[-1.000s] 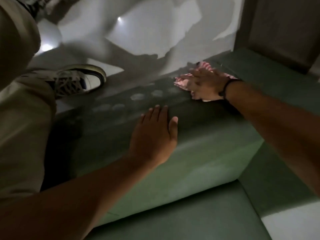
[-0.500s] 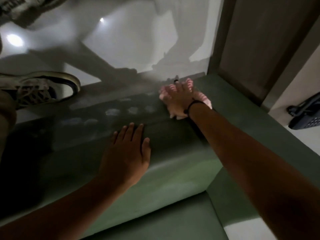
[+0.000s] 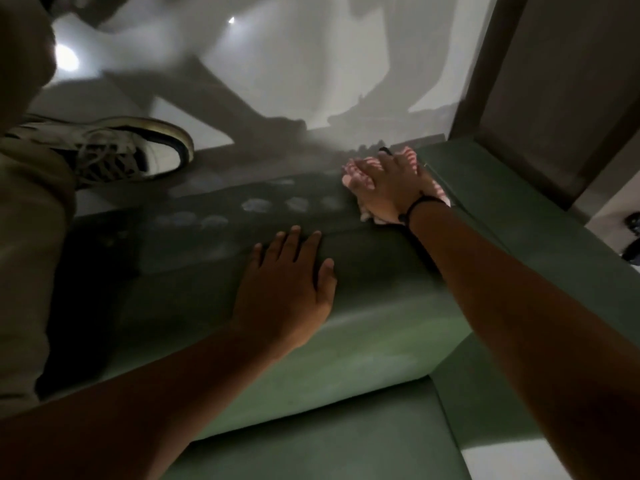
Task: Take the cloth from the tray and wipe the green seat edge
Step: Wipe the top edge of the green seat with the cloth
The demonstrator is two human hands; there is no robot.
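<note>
A pink-and-white striped cloth [image 3: 437, 192] lies flat on the far edge of the green seat [image 3: 346, 341], near its right corner. My right hand [image 3: 388, 185] presses down on the cloth, fingers spread, a dark band on the wrist. My left hand [image 3: 287, 285] rests flat on top of the seat, palm down, nearer to me and to the left of the cloth, holding nothing. Pale smudge marks [image 3: 256, 204] run in a row along the seat's far edge, left of the cloth. No tray is in view.
A sneaker [image 3: 131, 150] and a beige trouser leg [image 3: 27, 271] stand on the pale floor at the left, beyond the seat. A brown panel [image 3: 554, 98] rises at the right. A dark object [image 3: 633, 237] sits at the right edge.
My right hand has slid the cloth to the right along the far edge toward the corner. My left hand stays flat on the seat.
</note>
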